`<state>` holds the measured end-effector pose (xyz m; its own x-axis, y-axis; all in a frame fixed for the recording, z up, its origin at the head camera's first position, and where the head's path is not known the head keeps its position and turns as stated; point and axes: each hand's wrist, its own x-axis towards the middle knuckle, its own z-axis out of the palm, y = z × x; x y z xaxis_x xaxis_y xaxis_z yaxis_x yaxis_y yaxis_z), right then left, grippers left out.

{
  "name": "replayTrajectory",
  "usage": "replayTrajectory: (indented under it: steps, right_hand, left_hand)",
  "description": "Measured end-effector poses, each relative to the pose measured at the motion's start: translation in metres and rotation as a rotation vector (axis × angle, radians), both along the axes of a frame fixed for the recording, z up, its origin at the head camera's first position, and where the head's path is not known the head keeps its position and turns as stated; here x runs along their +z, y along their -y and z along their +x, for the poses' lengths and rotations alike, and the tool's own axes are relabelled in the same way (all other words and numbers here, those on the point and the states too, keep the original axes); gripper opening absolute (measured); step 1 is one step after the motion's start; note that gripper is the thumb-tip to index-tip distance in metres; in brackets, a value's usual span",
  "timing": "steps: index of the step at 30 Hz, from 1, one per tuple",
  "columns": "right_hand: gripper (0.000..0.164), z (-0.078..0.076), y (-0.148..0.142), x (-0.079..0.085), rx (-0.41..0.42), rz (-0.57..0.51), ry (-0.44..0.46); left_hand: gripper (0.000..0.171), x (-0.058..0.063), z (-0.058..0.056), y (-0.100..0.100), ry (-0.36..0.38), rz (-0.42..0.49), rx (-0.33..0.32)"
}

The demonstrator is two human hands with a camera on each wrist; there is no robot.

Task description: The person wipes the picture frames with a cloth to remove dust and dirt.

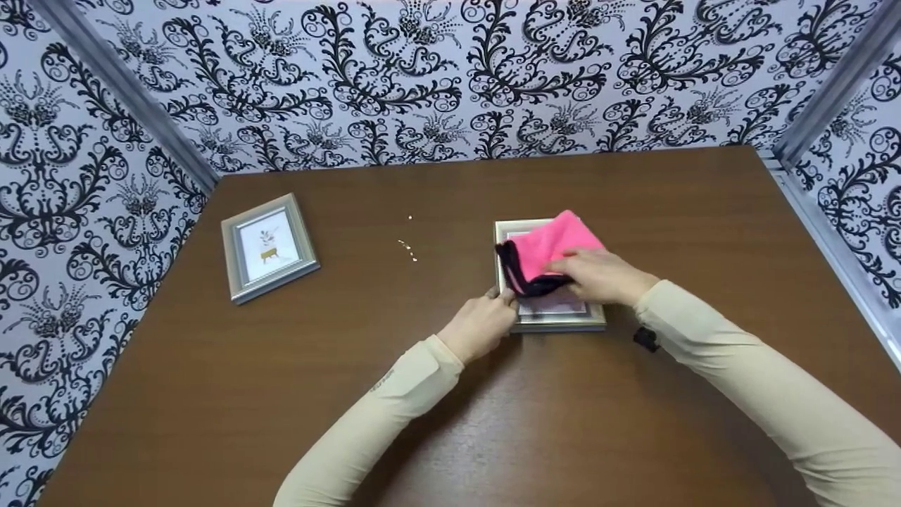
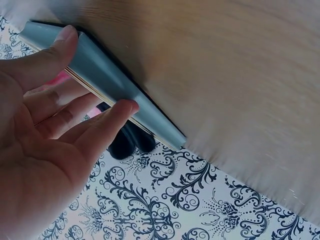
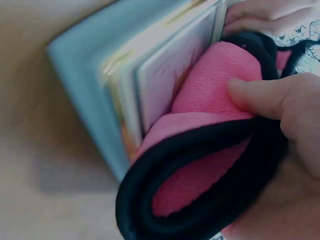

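Note:
A picture frame [image 1: 559, 326] with a pale gold and silver border lies flat on the brown table. Across its upper part is a folded pink cloth [image 1: 545, 243] with black edging, hiding much of the picture. My right hand [image 1: 598, 276] holds the cloth against the frame; in the right wrist view the thumb [image 3: 260, 97] lies over the pink fabric. My left hand [image 1: 482, 324] grips the frame's left side. In the left wrist view, its thumb [image 2: 62, 47] and a fingertip rest on the frame's silvery side [image 2: 107, 72], while other fingers reach over the edge.
Another picture frame [image 1: 269, 246], showing a small plant drawing, lies at the table's far left. Several small pale specks [image 1: 408, 249] dot the wood between the frames. Patterned black-and-white walls [image 1: 394, 91] border the table [image 1: 338, 303] behind and at the sides.

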<state>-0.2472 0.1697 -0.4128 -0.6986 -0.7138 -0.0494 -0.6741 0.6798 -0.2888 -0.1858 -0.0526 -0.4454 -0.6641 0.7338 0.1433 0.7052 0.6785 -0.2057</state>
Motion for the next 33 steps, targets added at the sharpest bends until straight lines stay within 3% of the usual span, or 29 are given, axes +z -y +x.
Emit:
replayTrajectory:
  steps: [6, 9, 11, 13, 16, 18, 20, 22, 27, 33]
  right_hand:
    - [0.023, 0.017, -0.015, 0.014, -0.078, 0.090, -0.047]
    - [0.014, 0.029, -0.013, 0.013, -0.076, 0.096, -0.110]
    - [0.013, 0.037, -0.010, 0.010, -0.072, 0.092, -0.152]
    - [0.013, 0.043, -0.007, 0.007, -0.067, 0.073, -0.198]
    - [0.010, 0.048, -0.005, 0.001, -0.072, 0.048, -0.240]
    - [0.009, 0.049, -0.004, -0.001, -0.076, 0.041, -0.254]
    - [0.008, 0.050, -0.004, -0.004, -0.087, 0.054, -0.266]
    - [0.008, 0.052, -0.003, -0.005, -0.102, 0.074, -0.268]
    - [0.014, 0.053, -0.002, -0.008, -0.134, 0.117, -0.270]
    - [0.018, 0.055, -0.001, -0.014, -0.133, 0.118, -0.325]
  left_hand:
    - [0.025, 0.004, -0.001, 0.001, 0.014, 0.002, -0.021]
    - [0.027, 0.008, -0.004, 0.000, 0.070, -0.014, -0.016]
    - [0.029, 0.012, -0.009, 0.000, 0.148, -0.023, -0.008]
    - [0.025, 0.018, -0.016, -0.001, 0.272, -0.011, 0.008]
    - [0.021, 0.027, -0.033, 0.000, 0.460, 0.030, 0.038]
    - [0.016, 0.034, -0.047, 0.001, 0.523, 0.058, 0.077]
    - [0.015, 0.039, -0.062, 0.002, 0.515, 0.069, 0.128]
    - [0.014, 0.041, -0.078, 0.002, 0.460, 0.078, 0.199]
    - [0.022, 0.035, -0.116, -0.002, 0.356, 0.143, 0.390]
    - [0.023, 0.022, -0.144, -0.011, 0.411, 0.195, 0.481]
